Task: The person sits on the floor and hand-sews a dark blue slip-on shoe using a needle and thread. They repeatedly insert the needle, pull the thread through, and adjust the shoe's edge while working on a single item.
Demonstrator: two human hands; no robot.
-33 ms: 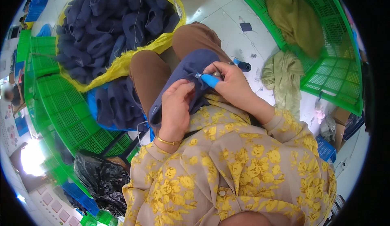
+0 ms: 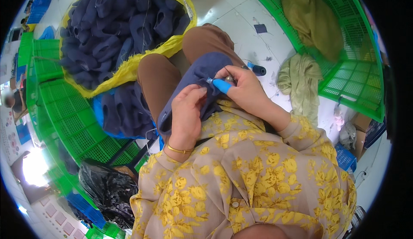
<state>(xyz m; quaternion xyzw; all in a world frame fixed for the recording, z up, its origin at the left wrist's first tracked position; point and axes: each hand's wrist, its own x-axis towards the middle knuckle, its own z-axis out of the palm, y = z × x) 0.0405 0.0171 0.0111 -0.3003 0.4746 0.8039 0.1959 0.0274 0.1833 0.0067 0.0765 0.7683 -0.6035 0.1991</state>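
Observation:
Across my lap lies a navy felt slipper-like piece (image 2: 183, 95), its fabric bunched near my fingers. My left hand (image 2: 187, 105) rests on its near side, thumb and fingers closed in a pinch at the bunched cloth. On the other side, my right hand (image 2: 241, 86) is closed, with a blue cover on the thumb. A small metal tool (image 2: 230, 79) shows partly between its fingers; its exact kind is hidden. A small pale, shiny spot (image 2: 209, 80) sits on the cloth by the covered thumb tip.
A yellow-edged sack (image 2: 142, 60) full of similar navy pieces stands ahead left, with more in a blue bag (image 2: 98, 110) below. Green plastic crates (image 2: 81, 123) flank me. Khaki cloth (image 2: 301, 78) spills from the right crate. A dark thread spool (image 2: 259, 70) lies on the floor.

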